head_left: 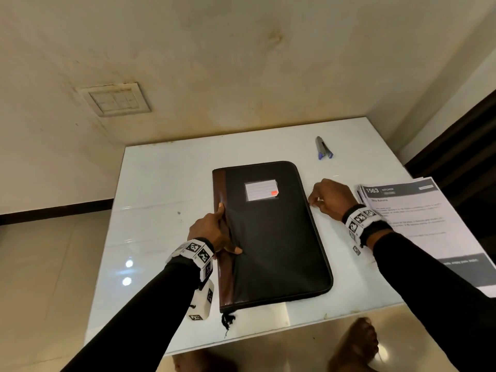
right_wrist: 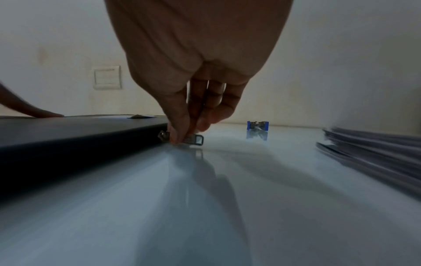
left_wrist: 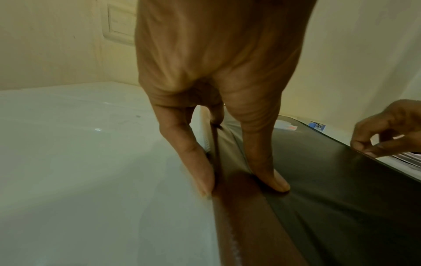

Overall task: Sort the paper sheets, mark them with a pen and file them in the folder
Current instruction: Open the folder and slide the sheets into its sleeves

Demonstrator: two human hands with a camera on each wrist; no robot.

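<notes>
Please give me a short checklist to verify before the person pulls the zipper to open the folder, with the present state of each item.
1. Right hand pinches the zipper pull: ok.
2. Left hand holds the folder by its brown spine side: ok.
3. Folder lies flat on the table: ok.
4. Paper sheets lie apart from the folder's zipper edge: ok.
5. Pens lie apart from the folder, beyond its far corner: ok.
6. Zipper track free of snags: cannot tell.

Dim, warm indoor light, wide-angle bend at the edges.
2 glare spots sit on the glossy table (head_left: 139, 210); the wrist views are soft, blurred and shadowed.
</notes>
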